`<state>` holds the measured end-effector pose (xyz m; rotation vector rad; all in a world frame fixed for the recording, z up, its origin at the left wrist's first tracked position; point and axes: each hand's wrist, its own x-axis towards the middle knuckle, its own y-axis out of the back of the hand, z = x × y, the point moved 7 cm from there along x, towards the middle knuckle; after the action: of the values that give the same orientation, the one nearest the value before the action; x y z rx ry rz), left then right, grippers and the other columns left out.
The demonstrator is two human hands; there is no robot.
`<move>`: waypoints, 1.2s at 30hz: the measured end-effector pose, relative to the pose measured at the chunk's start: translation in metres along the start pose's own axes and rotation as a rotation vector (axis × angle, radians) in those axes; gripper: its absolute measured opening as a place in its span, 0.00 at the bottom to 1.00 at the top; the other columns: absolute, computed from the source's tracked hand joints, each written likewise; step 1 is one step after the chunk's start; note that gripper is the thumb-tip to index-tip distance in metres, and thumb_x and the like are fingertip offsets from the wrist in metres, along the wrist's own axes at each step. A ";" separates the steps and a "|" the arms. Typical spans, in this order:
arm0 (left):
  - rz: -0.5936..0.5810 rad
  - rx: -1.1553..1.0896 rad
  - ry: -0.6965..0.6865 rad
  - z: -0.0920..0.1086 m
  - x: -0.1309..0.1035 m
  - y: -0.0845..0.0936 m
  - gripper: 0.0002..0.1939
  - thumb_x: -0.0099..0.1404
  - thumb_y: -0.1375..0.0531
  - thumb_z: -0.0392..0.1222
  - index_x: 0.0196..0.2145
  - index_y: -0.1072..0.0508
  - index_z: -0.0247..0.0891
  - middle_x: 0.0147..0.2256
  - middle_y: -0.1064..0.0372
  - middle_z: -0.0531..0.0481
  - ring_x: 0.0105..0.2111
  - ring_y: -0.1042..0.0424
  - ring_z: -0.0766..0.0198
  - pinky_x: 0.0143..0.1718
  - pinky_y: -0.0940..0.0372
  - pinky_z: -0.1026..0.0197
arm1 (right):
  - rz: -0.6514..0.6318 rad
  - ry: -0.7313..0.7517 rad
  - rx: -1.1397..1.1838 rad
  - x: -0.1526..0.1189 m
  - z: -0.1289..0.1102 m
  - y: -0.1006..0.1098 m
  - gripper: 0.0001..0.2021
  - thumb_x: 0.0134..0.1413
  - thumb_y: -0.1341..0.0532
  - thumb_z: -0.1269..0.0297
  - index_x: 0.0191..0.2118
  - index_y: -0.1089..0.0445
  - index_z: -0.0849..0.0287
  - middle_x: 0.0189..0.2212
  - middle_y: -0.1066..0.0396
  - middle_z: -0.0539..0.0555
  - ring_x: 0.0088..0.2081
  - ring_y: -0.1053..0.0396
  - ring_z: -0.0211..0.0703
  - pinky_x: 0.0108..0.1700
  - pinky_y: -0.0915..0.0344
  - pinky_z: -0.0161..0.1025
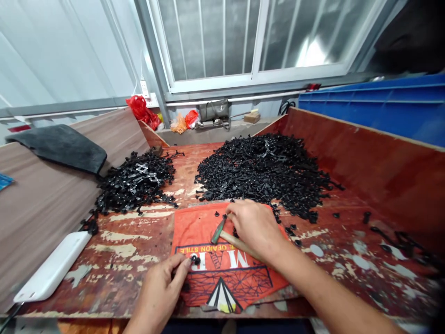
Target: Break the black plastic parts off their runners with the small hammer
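My left hand (163, 283) is closed at the lower left of an orange printed cloth (201, 222). Its thumb and forefinger pinch a small black round-headed part (196, 260). My right hand (255, 225) is over the cloth's upper right, its fingers bent down and together; what is in them, if anything, is hidden. Beneath that hand lies a hammer (239, 243); its wooden handle runs under my wrist and its greenish head rests on the cloth beside my fingertips. One loose black part (217, 214) sits near the hammer head.
A large heap of black parts (257, 171) spreads behind the cloth, and a smaller heap (135, 181) is at left. A white flat device (52, 266) with a cable lies front left. Wooden boards (347, 144) wall the worn red table; a blue crate (382, 109) stands beyond.
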<state>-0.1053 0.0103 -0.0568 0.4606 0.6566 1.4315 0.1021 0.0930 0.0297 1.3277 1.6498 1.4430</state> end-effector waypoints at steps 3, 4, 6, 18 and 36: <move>0.018 -0.173 0.026 -0.003 -0.002 0.006 0.23 0.65 0.47 0.61 0.29 0.28 0.39 0.28 0.31 0.51 0.32 0.35 0.59 0.33 0.43 0.64 | -0.040 0.025 -0.052 0.032 0.008 -0.011 0.08 0.62 0.39 0.66 0.32 0.24 0.57 0.35 0.23 0.54 0.44 0.29 0.48 0.47 0.38 0.46; 0.016 -0.230 0.038 -0.004 -0.003 0.008 0.23 0.64 0.46 0.62 0.29 0.28 0.38 0.28 0.32 0.51 0.32 0.36 0.59 0.33 0.42 0.64 | -0.056 0.037 -0.063 0.040 0.007 -0.017 0.08 0.62 0.39 0.64 0.33 0.25 0.58 0.36 0.24 0.53 0.44 0.29 0.47 0.48 0.37 0.47; 0.004 -0.330 0.060 -0.006 -0.003 0.013 0.24 0.61 0.43 0.63 0.27 0.28 0.37 0.27 0.34 0.52 0.30 0.37 0.61 0.33 0.42 0.64 | -0.076 0.060 -0.075 0.051 -0.001 -0.028 0.10 0.63 0.39 0.59 0.37 0.27 0.60 0.38 0.26 0.53 0.43 0.29 0.46 0.49 0.35 0.49; -0.036 -0.225 0.030 -0.002 0.031 0.026 0.22 0.62 0.45 0.58 0.21 0.34 0.37 0.21 0.42 0.54 0.25 0.43 0.65 0.28 0.49 0.63 | 0.033 0.196 0.099 -0.016 -0.066 -0.055 0.05 0.59 0.38 0.69 0.32 0.26 0.57 0.35 0.28 0.54 0.43 0.38 0.48 0.48 0.48 0.48; -0.053 0.323 -0.023 0.024 0.043 0.009 0.21 0.66 0.50 0.51 0.19 0.39 0.39 0.18 0.45 0.56 0.21 0.42 0.66 0.27 0.54 0.62 | 0.129 0.116 0.297 -0.019 -0.050 -0.063 0.04 0.54 0.32 0.67 0.31 0.27 0.53 0.36 0.28 0.47 0.46 0.37 0.46 0.63 0.58 0.55</move>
<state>-0.0954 0.0556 -0.0394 0.7057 0.8807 1.2726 0.0455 0.0612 -0.0211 1.5617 1.9448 1.4108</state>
